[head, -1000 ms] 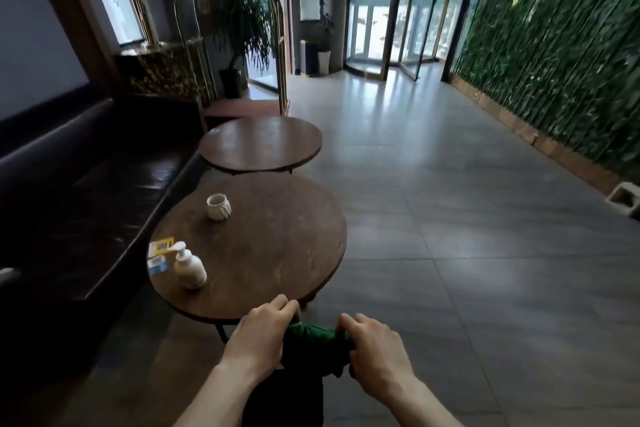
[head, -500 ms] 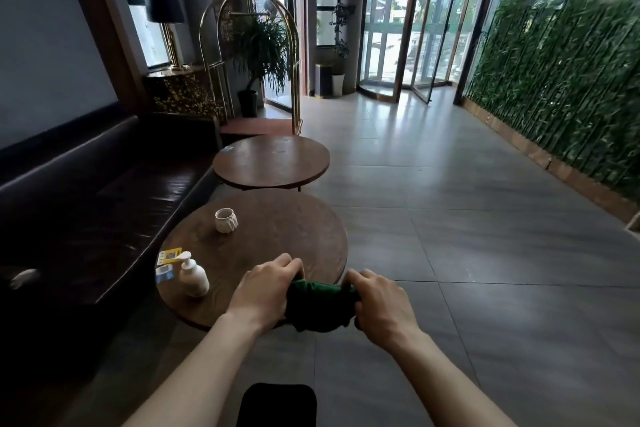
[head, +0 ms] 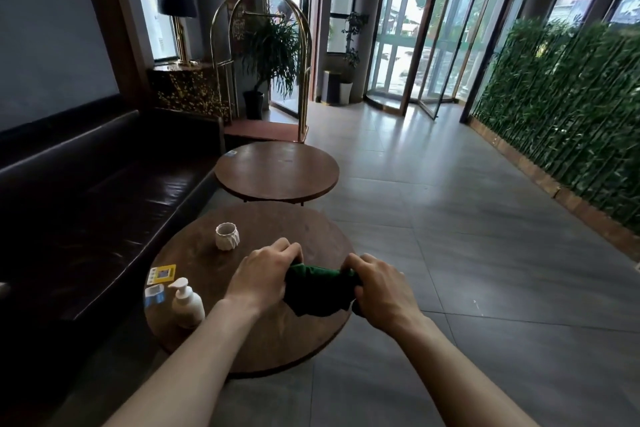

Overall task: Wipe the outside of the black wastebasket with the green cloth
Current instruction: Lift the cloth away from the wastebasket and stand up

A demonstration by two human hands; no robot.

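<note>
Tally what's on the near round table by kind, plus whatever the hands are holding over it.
White ridged cup: 1
White pump bottle: 1
Cards at the table's left edge: 2, yellow card and blue-and-white card
Green cloth, gripped by left hand and right hand: 1
Total: 5

From my feed I see two bare forearms, no sleeves reaching into view. The left hand (head: pixel 261 276) and right hand (head: pixel 382 286) wear no gloves, rings or watch.
</note>
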